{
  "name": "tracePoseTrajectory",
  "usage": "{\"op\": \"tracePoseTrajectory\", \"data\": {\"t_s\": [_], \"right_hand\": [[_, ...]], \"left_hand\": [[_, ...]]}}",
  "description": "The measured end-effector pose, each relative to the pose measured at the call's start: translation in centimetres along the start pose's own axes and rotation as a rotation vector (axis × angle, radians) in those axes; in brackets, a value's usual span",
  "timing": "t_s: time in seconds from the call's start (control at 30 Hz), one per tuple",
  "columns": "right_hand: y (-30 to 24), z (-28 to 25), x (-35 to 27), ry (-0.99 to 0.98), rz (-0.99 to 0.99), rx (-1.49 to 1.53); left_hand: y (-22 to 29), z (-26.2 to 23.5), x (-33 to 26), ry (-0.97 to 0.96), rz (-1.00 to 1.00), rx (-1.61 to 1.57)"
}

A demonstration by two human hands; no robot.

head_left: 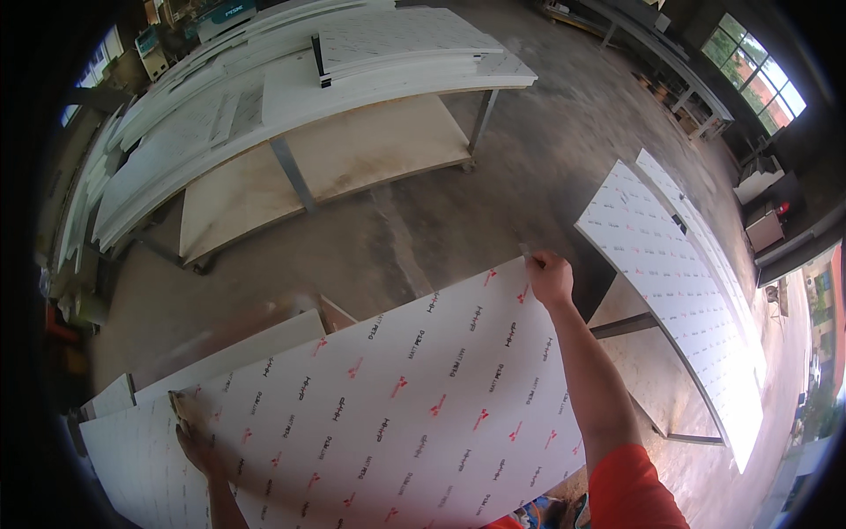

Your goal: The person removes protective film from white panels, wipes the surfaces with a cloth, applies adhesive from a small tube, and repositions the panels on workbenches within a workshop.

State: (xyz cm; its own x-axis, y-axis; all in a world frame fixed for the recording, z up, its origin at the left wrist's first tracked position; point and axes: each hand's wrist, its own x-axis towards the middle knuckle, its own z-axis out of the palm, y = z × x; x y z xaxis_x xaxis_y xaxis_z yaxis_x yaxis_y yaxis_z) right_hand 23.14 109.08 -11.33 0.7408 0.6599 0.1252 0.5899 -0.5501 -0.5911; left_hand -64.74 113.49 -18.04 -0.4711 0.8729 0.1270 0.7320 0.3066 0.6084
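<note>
A large white panel [388, 414], covered by a film with rows of black and red print, lies before me and slants up to the right. At its far right corner is my right hand [552, 278], fingers closed in a pinch. A thin pale sliver [525, 250] shows at those fingertips, too small to name. My left hand [197, 448] is over the panel's left part, near the far edge. Its fingers are closed around a small tan piece [177, 407], whose kind I cannot make out. The panel's near edge is partly out of view.
Beyond the floor stands a long metal-legged table [291, 167] stacked with white panels [405, 44]. To the right, more printed panels [670, 264] rest on a metal-framed cart [626, 326]. Plain boards [238, 357] stick out behind my panel. A long bench [656, 62] stands far right.
</note>
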Motion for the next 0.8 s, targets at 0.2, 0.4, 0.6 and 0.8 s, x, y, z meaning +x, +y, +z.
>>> {"op": "tracePoseTrajectory", "data": {"t_s": [0.2, 0.4, 0.6, 0.8], "right_hand": [[2.0, -0.4, 2.4, 0.115, 0.022, -0.216], [1.5, -0.9, 3.2, 0.049, 0.063, -0.358], [1.5, -2.1, 0.0, 0.03, 0.07, -0.102], [-4.9, 1.1, -8.6, -0.025, -0.152, 0.065]], "left_hand": [[1.6, 0.1, -4.1, 0.021, 0.107, 0.133], [1.9, -0.7, -4.9, 0.03, 0.082, 0.015], [5.9, -0.4, -5.8, 0.007, 0.035, 0.04], [2.8, -1.7, -7.2, 0.011, 0.051, 0.014]]}}
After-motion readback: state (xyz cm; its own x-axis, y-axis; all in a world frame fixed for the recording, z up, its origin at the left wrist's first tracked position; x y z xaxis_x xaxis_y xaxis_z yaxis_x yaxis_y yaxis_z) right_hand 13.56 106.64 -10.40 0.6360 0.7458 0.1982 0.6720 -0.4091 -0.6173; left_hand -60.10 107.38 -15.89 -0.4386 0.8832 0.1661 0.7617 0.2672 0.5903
